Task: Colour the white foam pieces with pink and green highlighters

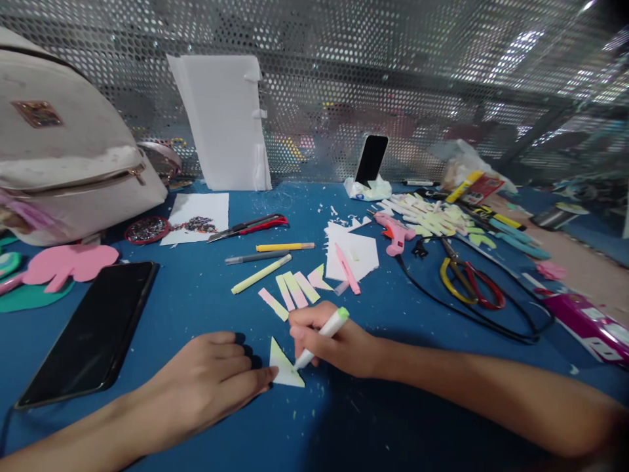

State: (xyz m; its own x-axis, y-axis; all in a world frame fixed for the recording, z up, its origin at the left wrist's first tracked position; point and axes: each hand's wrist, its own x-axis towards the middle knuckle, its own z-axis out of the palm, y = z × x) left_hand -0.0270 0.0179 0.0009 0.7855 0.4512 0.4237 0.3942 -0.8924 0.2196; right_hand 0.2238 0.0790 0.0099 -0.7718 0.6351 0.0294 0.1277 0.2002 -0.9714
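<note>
My right hand (327, 337) is closed around a white marker (324, 335) with a light green end. The marker's tip touches a small white triangle (284, 368), which has pale green along its edges. My left hand (211, 373) has its fingers curled, and one digit presses the triangle's left corner onto the blue table. Just beyond my hands lie several pink-and-green strips (292, 288) and a pink-and-green triangular piece (319, 278). A yellow-green highlighter (261, 274), an orange pen (285, 247) and a grey pen (256, 257) are behind the strips.
A pink highlighter (346, 267) lies on white paper. Rightward are a pink glue gun (393, 233), scissors (472, 282) and a cable. A red utility knife (250, 227) lies farther back. On the left are a dark phone (91, 334) and a pale backpack (63, 144).
</note>
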